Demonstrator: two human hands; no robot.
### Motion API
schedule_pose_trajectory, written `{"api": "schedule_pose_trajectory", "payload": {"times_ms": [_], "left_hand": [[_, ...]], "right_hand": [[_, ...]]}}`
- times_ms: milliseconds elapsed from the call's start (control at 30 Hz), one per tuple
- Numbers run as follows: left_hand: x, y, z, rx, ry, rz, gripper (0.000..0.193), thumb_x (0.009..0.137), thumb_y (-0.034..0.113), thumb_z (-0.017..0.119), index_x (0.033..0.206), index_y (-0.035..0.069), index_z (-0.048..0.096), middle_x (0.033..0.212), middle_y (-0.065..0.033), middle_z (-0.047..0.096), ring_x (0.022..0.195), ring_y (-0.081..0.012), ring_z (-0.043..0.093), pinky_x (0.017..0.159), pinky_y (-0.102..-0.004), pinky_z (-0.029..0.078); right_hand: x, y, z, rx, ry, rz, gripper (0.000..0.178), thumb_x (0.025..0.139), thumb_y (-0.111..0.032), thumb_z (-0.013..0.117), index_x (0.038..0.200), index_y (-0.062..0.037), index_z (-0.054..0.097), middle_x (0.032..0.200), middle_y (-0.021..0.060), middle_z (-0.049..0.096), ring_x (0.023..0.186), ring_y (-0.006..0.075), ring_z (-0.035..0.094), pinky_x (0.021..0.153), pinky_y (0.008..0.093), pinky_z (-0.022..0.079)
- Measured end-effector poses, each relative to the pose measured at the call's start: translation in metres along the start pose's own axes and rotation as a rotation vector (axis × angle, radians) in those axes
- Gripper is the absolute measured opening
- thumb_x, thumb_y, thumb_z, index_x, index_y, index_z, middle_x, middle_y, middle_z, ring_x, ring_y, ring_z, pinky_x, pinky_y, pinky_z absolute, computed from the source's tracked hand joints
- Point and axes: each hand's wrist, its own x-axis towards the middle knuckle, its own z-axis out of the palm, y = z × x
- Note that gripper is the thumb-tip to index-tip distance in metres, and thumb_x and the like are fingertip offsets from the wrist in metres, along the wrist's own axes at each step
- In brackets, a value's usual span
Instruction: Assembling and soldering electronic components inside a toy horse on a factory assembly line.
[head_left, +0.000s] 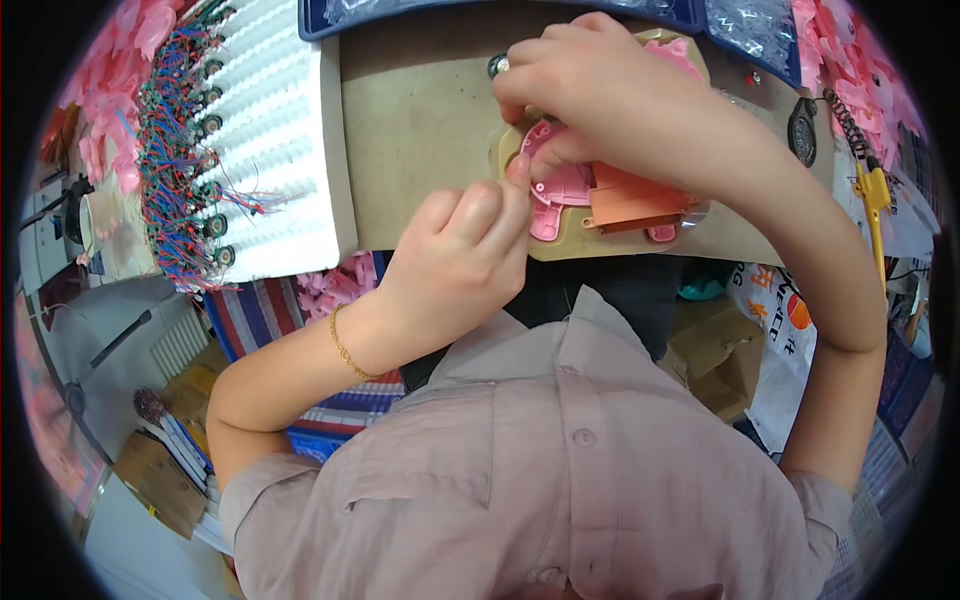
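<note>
Pink plastic toy shell (560,190), glossy and rounded with small tabs along its lower edge, sits in a tan jig (580,245) near the front edge of the brown card-covered worktop (420,130); an orange ribbed block (635,205) lies across its right part, touching it; the right hand (610,90) bears down on the shell from above, its grip pinched together on the upper rim; the left hand (465,255) is curled shut with one fingertip (519,168) pressed against the jig's left edge, just beside the shell; to the left, a white ridged foam tray (280,140) butts against the card, its far side crowded with small black round parts trailing red and blue wires (175,150), too many and too tangled to count; open card lies between tray and jig; one yellow-handled tool (873,190) on a coiled cord rests well apart at the right; heaps of loose pink pieces (850,60) fill the corners.
</note>
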Motion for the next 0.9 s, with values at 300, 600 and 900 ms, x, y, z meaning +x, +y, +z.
{"api": "schedule_pose_trajectory", "payload": {"times_ms": [300, 600, 900], "left_hand": [[0.048, -0.041, -0.023, -0.747, 0.072, -0.382, 0.013, 0.077, 0.012, 0.068, 0.089, 0.006, 0.068, 0.087, -0.0085, 0.062, 0.088, -0.0275, 0.056, 0.076, -0.036, 0.046], [0.086, -0.023, 0.012, -1.344, -0.014, -0.712, 0.011, 0.084, 0.009, 0.065, 0.089, 0.0, 0.06, 0.081, -0.0056, 0.065, 0.078, -0.0173, 0.061, 0.07, -0.0299, 0.048], [0.084, -0.015, 0.01, -1.646, 0.04, -0.91, 0.016, 0.088, 0.011, 0.064, 0.099, -0.001, 0.063, 0.086, -0.0065, 0.07, 0.08, -0.0089, 0.064, 0.07, -0.0221, 0.049]], "right_hand": [[-0.102, 0.013, -0.026, 0.487, 0.353, 0.39, 0.016, 0.08, -0.011, 0.066, 0.089, 0.0005, 0.062, 0.093, 0.0061, 0.059, 0.084, 0.0158, 0.057, 0.075, 0.0298, 0.046], [-0.132, -0.034, 0.004, 0.526, 0.394, 0.298, 0.008, 0.078, -0.005, 0.065, 0.08, -0.0025, 0.058, 0.086, 0.0087, 0.055, 0.079, 0.023, 0.056, 0.069, 0.0321, 0.046], [-0.079, -0.023, -0.006, 0.362, 0.815, 0.251, 0.014, 0.082, -0.007, 0.066, 0.094, -0.0014, 0.062, 0.084, 0.0106, 0.061, 0.068, 0.0249, 0.059, 0.059, 0.0327, 0.047]]}}
